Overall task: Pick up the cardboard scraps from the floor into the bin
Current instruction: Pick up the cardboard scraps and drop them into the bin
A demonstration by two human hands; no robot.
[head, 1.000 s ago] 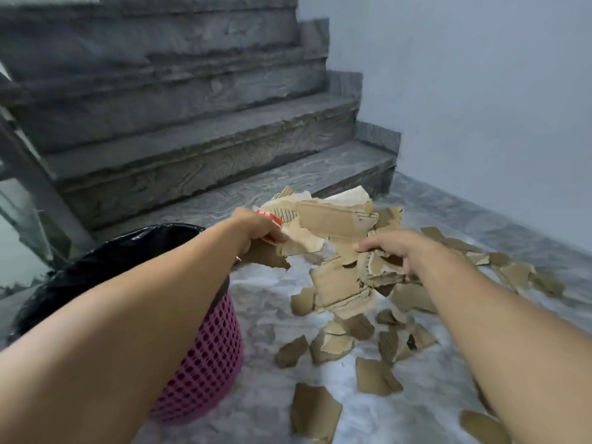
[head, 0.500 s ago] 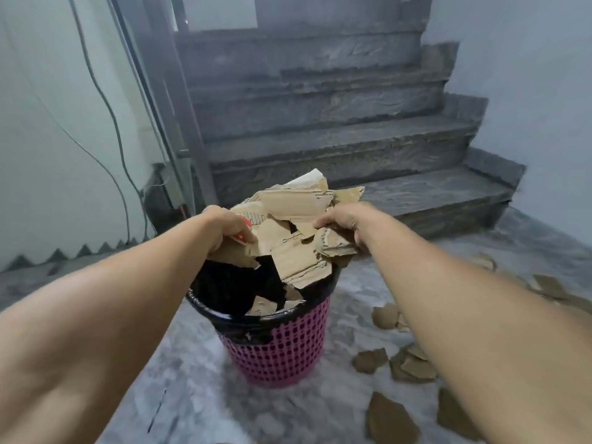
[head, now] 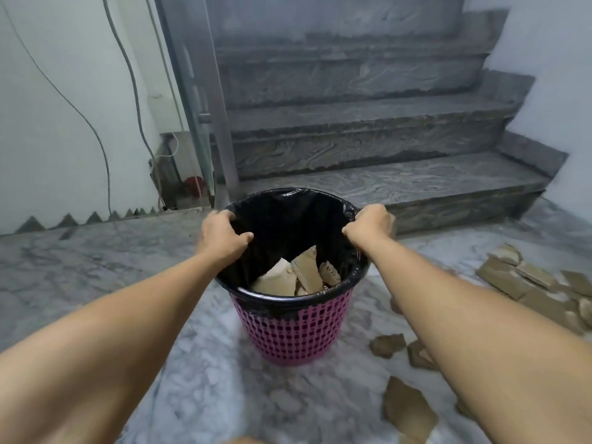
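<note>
We have both hands on the bin [head: 293, 331] now, a pink perforated plastic basket lined with a black bag [head: 288, 219]: our left hand [head: 221, 237] curls over the left side of the rim with the thumb hooked inside against the liner, and our right hand [head: 368, 224] closes in a fist on the right side of the rim, apparently bunching the plastic. Neither holds any cardboard. The step in hand looks like steadying or resettling the bin (perhaps pulling it nearer the mess), so we do well to grip rim and liner together so the bag does not slip down inside, keep the basket upright so the load stays put, and, if we drag it, slide it low across the marble floor [head: 80, 267] towards our right, where the work remains. Several cardboard scraps [head: 288, 277] lie in the bottom of the bag, pale and tilted against one another. More loose scraps [head: 512, 277] are strewn on the floor to the right of the bin, with a large torn piece [head: 408, 408] close to us, so we judge the task well short of done. Half a second ago our hands held a big bundle of scraps just above the bin's mouth; now that bundle is inside, our hands have dropped to the rim, and we see further down into the bin.
</note>
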